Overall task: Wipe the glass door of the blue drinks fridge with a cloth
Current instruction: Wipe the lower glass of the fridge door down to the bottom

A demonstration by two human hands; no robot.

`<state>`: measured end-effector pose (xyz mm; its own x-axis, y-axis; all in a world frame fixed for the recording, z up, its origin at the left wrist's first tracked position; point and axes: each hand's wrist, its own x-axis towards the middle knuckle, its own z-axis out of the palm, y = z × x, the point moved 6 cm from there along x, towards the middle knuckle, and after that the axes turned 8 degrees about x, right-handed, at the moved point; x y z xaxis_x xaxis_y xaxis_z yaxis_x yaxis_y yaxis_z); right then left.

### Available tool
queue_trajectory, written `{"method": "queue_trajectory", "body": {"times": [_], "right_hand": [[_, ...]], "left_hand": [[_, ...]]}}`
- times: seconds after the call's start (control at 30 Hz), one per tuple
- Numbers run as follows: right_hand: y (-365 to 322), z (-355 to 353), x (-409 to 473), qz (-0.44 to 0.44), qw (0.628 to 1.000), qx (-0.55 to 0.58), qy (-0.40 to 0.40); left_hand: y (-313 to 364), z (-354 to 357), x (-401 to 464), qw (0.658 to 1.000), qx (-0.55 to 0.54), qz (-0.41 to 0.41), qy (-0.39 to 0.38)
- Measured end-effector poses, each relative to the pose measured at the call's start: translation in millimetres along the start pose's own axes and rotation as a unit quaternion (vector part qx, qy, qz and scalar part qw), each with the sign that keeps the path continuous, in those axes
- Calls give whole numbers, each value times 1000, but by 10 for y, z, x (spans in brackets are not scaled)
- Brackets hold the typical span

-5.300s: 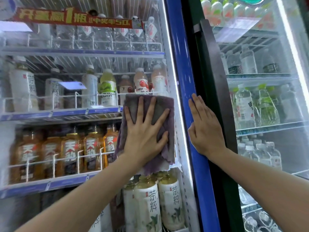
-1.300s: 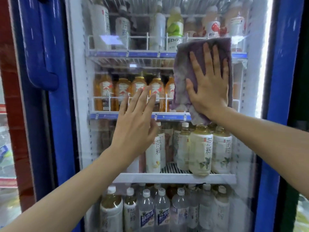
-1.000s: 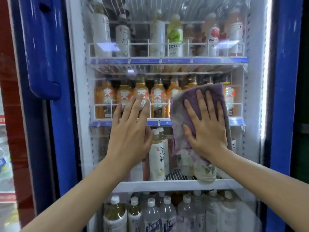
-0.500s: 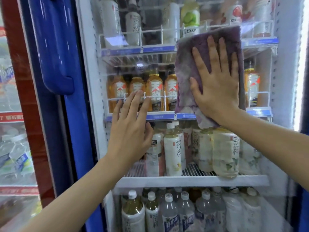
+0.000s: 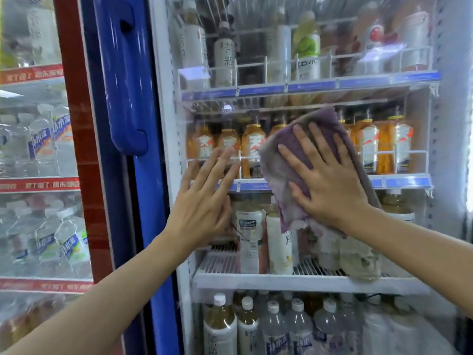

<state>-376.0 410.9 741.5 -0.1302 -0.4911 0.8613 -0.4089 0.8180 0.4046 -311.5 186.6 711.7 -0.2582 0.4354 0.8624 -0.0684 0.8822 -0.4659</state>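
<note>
The blue drinks fridge fills the view, its glass door [image 5: 294,103] framed in blue with a big blue handle [image 5: 122,80] on the left. My right hand [image 5: 325,180] lies flat with spread fingers on a purple cloth [image 5: 281,172], pressing it against the glass at the level of the orange bottle shelf. The cloth's lower edge hangs crumpled below my palm. My left hand [image 5: 204,201] rests flat on the glass just left of the cloth, fingers straight and pointing up.
Behind the glass stand shelves of tea bottles, orange drink bottles [image 5: 252,149] and water bottles [image 5: 271,326]. A red-framed fridge [image 5: 76,149] with water bottles stands to the left.
My right hand has slid the cloth down the glass from the upper shelf level to the orange bottle shelf and slightly left. My left hand stayed flat on the glass.
</note>
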Motion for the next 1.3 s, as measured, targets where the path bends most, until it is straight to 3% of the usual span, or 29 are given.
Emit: {"method": "queue_trajectory", "body": {"times": [0.17, 0.37, 0.67, 0.8, 1.0, 1.3], "right_hand": [[147, -195, 674, 72, 996, 40, 36], [-83, -63, 328, 115, 990, 66, 55], [-552, 258, -410, 39, 998, 44, 14], [-452, 98, 159, 23, 999, 30, 15], [-369, -89, 994, 95, 993, 55, 53], [-935, 296, -56, 71, 995, 66, 12]], "left_hand": [[-293, -69, -106, 999, 16, 35, -4], [-740, -3, -319, 999, 15, 28, -30], [-819, 123, -436, 999, 11, 25, -29], [-823, 130, -459, 1000, -2, 18, -22], [-823, 119, -463, 1000, -10, 12, -23], [-823, 114, -482, 1000, -12, 0, -18]]}}
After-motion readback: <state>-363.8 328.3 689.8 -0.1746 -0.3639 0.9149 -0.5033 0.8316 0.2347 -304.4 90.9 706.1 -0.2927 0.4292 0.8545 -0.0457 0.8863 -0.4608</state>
